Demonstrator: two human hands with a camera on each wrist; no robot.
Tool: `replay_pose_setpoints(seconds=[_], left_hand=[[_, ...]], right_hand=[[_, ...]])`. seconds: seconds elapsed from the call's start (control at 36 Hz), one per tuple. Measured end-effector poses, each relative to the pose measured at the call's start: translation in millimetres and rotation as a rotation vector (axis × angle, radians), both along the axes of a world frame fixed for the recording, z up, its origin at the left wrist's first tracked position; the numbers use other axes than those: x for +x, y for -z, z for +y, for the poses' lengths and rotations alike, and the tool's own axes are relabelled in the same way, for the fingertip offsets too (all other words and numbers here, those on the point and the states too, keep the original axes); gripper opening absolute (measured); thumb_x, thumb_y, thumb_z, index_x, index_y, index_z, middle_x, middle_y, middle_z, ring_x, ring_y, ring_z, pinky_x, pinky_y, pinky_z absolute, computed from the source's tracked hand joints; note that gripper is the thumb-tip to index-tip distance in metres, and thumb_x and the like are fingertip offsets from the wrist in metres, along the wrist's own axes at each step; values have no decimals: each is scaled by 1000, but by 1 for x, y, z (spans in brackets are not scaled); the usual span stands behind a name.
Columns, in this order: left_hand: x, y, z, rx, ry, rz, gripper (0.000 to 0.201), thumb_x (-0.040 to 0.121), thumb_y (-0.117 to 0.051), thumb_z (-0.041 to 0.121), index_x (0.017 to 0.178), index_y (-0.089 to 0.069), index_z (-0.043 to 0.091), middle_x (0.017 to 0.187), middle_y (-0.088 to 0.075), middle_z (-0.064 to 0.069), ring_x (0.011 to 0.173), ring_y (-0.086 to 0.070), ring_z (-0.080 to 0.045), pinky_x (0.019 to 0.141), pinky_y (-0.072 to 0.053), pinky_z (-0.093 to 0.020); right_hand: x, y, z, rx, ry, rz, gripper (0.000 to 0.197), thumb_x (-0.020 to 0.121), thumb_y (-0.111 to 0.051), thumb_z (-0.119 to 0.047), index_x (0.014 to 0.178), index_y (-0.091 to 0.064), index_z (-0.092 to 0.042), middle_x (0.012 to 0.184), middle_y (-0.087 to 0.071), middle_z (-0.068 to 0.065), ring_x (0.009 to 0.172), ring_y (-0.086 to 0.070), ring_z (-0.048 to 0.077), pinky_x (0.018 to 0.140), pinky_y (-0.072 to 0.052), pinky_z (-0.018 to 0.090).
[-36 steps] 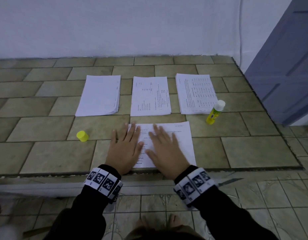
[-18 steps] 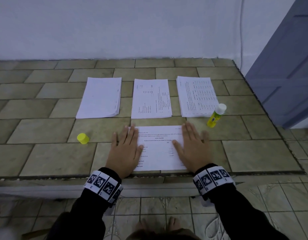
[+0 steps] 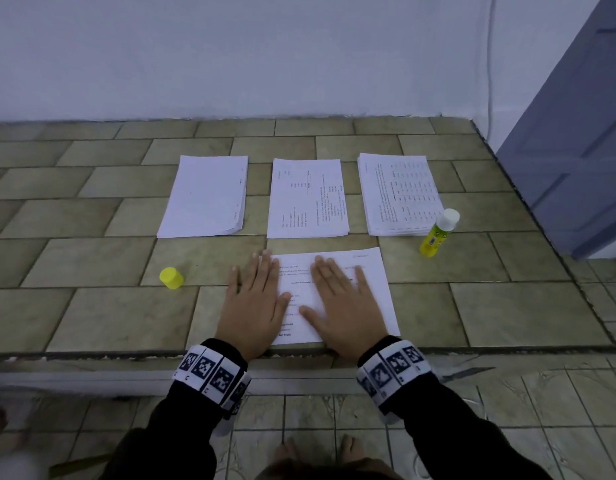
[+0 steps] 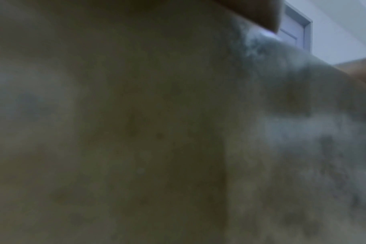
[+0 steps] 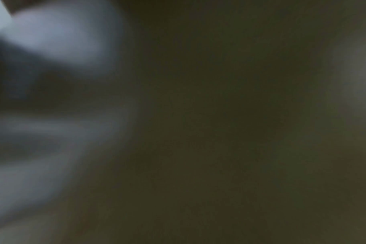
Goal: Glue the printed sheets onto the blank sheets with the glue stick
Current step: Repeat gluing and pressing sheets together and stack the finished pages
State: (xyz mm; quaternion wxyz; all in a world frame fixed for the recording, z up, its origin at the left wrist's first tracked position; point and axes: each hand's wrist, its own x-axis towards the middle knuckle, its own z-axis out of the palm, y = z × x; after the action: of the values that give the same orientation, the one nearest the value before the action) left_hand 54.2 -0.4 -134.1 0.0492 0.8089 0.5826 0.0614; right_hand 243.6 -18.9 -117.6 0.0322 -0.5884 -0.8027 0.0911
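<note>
Both flat, empty hands, left hand (image 3: pixel 252 306) and right hand (image 3: pixel 346 306), press the white printed paper sheet (image 3: pixel 372 292) on the tiled bench (image 3: pixel 92 306) (smoothing step, likely); next calls for the uncapped yellow glue stick (image 3: pixel 438 233).

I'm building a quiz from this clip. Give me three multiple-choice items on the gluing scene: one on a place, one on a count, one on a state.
1. Where does the yellow cap lie?
A. left of the left hand
B. on the glue stick
C. on the blank stack

2. How many piles of paper lie in the far row?
A. two
B. three
C. five

3. How are the hands?
A. both flat on the near sheet
B. one gripping the glue stick
C. both lifted off the counter

Answers:
1 A: the yellow cap sits on the counter, left of the left hand.
2 B: a blank stack, a middle printed pile and a right printed stack.
3 A: the left hand and right hand lie with straight fingers on the near sheet; the glue stick stands alone, uncapped.
</note>
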Motion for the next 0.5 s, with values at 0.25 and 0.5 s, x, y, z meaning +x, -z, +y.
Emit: replay_pose_setpoints(seconds=[0.25,0.5], left_hand=[[0,-2,-1,-2,-21,16,69,100,-16,48,151,-33,4,157,-26,-23,147,-19,-44,117,-22,-58],[-1,-3,-1,-8,-12,30,72,101,-7,53,151,-35,9,158,-27,-20,145,-23,-45,114,-26,-60]], right_hand=[[53,4,5,49,251,-90,86,92,0,-62,150,-30,-6,157,-29,9,146,-25,21,113,3,57],[-25,-1,-3,23,-61,78,67,97,-9,-47,152,-23,-10,160,-17,5,149,-12,19,117,-7,61]])
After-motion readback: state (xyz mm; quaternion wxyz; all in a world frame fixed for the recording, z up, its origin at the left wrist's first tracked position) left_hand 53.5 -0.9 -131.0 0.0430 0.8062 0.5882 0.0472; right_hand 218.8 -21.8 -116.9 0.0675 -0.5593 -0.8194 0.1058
